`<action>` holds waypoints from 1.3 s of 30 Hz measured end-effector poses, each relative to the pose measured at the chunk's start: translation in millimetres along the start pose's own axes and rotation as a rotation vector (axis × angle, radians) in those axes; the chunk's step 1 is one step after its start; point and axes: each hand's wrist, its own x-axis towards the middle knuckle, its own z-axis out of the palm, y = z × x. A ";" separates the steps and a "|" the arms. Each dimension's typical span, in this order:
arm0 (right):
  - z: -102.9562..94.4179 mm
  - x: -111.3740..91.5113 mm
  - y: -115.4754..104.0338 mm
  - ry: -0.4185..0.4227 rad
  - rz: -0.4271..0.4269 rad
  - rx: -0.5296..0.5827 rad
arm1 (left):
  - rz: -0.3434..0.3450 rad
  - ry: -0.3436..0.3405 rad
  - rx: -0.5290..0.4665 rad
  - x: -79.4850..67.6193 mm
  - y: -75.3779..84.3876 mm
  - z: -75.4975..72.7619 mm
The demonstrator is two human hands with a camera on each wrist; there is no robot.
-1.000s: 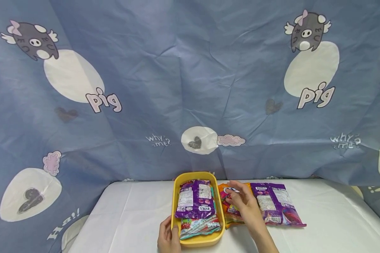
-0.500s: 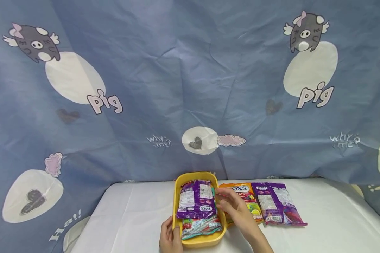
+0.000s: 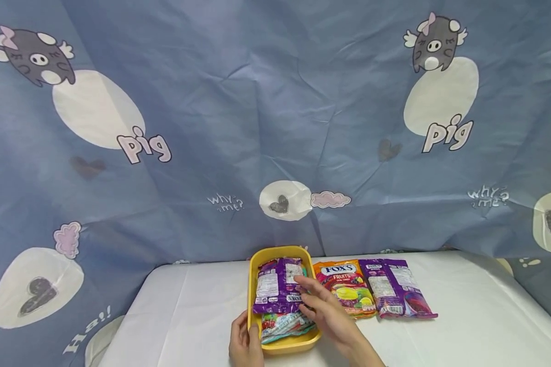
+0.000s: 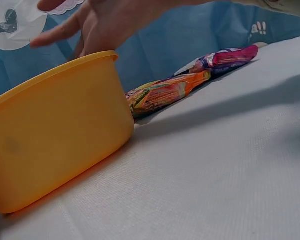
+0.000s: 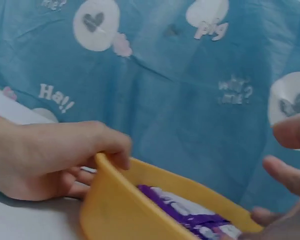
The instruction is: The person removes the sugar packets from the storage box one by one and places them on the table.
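Observation:
A yellow plastic bin (image 3: pixel 284 348) stands on the white table, a purple candy bag (image 3: pixel 275 290) lying in it over a teal-edged bag (image 3: pixel 285 326). My left hand (image 3: pixel 246 341) grips the bin's near left side, thumb over the rim and fingers outside, as the right wrist view also shows. Over the bin's right side, my right hand (image 3: pixel 326 311) hovers above the purple bag with fingers spread and loosely bent. Nothing shows in its grasp; whether a fingertip touches the bag I cannot tell.
Right of the bin lies an orange candy bag (image 3: pixel 346 293) marked FOX'S FRUITS. A second purple bag (image 3: pixel 397 288) lies beside it, edges meeting. A blue printed cloth (image 3: pixel 239 127) hangs behind the white table (image 3: pixel 188 316).
My right hand has moved left, from over the orange bag to above the bin, uncovering the orange bag. My left hand keeps its hold on the bin. The head view has shifted slightly.

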 end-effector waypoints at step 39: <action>32.0 37.3 24.6 0.473 -0.114 -0.222 | 0.037 -0.026 -0.105 -0.5 -1.7 -2.8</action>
